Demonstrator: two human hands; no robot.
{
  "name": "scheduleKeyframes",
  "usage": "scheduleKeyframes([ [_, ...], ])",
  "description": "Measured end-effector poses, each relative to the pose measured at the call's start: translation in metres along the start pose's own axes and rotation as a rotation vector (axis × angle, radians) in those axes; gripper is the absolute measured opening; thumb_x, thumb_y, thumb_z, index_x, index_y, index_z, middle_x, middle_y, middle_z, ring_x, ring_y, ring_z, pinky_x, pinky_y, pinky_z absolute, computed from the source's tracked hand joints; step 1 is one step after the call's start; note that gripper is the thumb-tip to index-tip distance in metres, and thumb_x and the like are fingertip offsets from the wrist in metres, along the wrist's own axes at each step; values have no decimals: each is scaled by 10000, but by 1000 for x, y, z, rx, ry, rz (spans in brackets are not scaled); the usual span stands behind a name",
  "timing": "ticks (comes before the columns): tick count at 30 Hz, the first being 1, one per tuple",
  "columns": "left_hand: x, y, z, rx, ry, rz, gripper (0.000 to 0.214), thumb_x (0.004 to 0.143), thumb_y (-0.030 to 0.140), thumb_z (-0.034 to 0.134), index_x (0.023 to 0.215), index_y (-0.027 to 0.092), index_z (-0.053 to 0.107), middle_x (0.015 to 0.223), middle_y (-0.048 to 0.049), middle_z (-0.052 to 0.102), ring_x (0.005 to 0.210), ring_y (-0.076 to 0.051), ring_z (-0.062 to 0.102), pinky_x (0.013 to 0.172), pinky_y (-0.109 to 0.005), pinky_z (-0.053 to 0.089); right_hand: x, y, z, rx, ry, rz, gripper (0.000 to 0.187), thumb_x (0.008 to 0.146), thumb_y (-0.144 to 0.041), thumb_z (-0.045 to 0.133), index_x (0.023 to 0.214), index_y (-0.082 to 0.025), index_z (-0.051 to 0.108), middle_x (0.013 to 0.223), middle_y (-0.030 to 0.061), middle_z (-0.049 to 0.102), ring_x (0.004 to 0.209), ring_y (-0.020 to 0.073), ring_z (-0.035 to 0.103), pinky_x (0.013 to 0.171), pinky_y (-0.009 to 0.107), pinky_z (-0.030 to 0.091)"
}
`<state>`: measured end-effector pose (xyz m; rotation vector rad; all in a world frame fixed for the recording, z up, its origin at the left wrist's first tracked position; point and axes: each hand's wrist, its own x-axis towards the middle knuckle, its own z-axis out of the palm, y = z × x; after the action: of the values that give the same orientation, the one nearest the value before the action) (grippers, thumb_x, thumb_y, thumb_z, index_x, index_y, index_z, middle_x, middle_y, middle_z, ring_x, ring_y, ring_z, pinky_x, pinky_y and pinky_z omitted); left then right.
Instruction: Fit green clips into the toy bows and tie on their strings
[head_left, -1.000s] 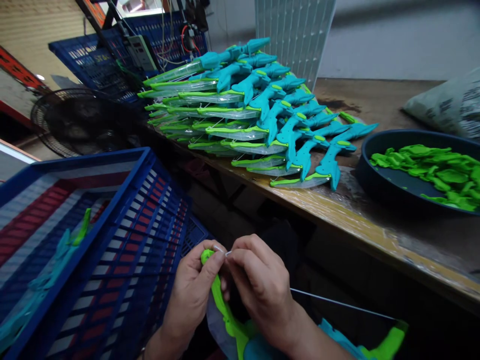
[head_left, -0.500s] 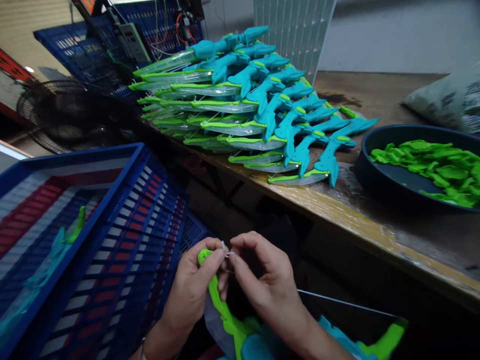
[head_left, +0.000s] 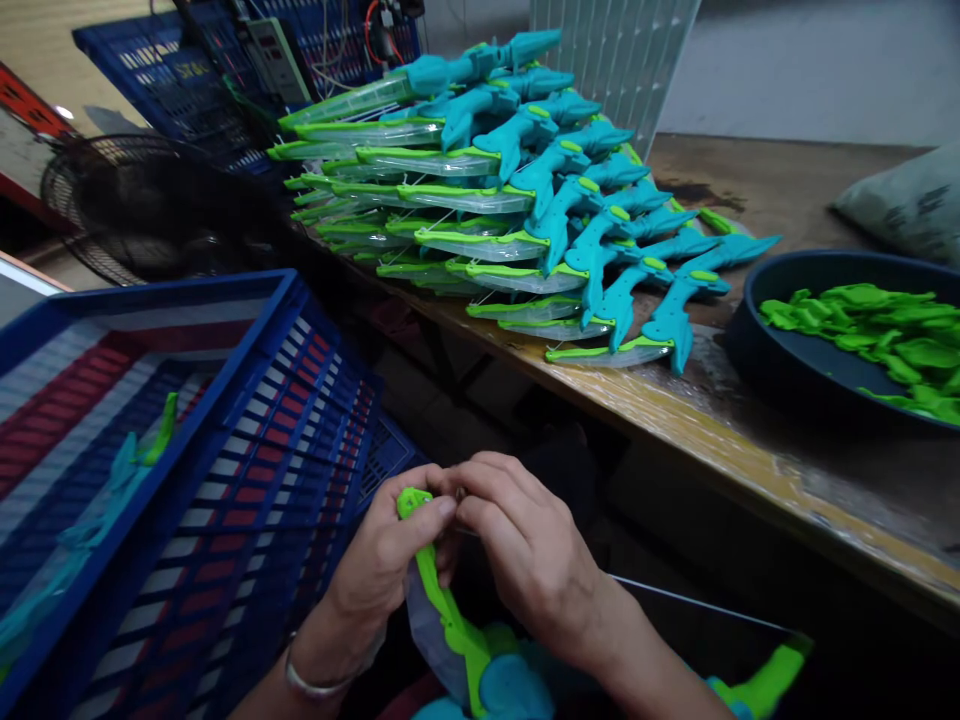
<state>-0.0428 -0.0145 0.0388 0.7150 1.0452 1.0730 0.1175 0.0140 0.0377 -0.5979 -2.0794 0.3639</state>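
Observation:
My left hand grips the upper limb of a green and teal toy bow held in my lap, thumb pressed on its green tip. My right hand pinches at that same tip, fingers closed; the white string end it works on is hidden under the fingertips. A thin bowstring runs from below my right wrist to the bow's other green tip at the lower right.
A stack of finished teal and green toy bows lies on the wooden bench. A dark round tray of green parts stands at right. A blue crate with one bow inside stands at left, a fan behind it.
My right fingers have closed down over the bow's tip, covering the white string end that showed between the hands. The view shifted slightly.

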Motion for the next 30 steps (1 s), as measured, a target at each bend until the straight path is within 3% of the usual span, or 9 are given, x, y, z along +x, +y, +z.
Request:
scheduleKeyframes([
  [4, 0, 1, 0, 46, 20, 48, 257, 834, 373, 758, 778, 157, 631, 503, 44, 521, 387, -81, 477, 390, -174, 411, -2, -5, 1, 28, 49, 159, 190, 1023, -113, 438, 948, -156, 606, 905, 84, 634, 835, 184, 573, 712, 304, 529],
  [10, -3, -2, 0, 198, 84, 140, 153, 877, 307, 726, 851, 175, 653, 490, 55, 556, 398, -90, 518, 428, -183, 444, -4, -10, 1, 293, 75, 471, 133, 997, -90, 507, 944, -187, 581, 848, 1, 605, 759, 118, 570, 693, 244, 460],
  [13, -4, -3, -3, 305, 114, 159, 129, 876, 288, 715, 875, 171, 659, 482, 52, 578, 396, -103, 540, 436, -194, 451, -2, -9, -1, 340, 52, 557, 110, 975, -99, 573, 922, -194, 589, 821, -25, 608, 728, 96, 576, 679, 215, 453],
  [18, -5, -2, -8, 356, 101, 157, 155, 901, 305, 681, 853, 162, 649, 489, 48, 576, 403, -101, 548, 444, -191, 442, -3, -6, 4, 259, 96, 433, 126, 980, -88, 568, 889, -175, 576, 842, 8, 597, 782, 115, 571, 694, 231, 446],
  [26, -1, -2, -6, 83, -2, 31, 268, 893, 392, 686, 837, 145, 601, 526, 44, 529, 428, -78, 479, 421, -174, 434, -15, -6, 21, 130, 219, 220, 177, 921, 14, 601, 1019, -124, 651, 891, 92, 623, 834, 175, 555, 716, 305, 484],
  [30, 1, -5, -4, 10, -26, 6, 266, 885, 382, 700, 829, 142, 599, 517, 49, 512, 423, -74, 471, 407, -163, 422, -18, -6, 22, 202, 232, 241, 226, 916, 32, 587, 1070, -118, 656, 923, 99, 651, 863, 173, 589, 757, 310, 519],
])
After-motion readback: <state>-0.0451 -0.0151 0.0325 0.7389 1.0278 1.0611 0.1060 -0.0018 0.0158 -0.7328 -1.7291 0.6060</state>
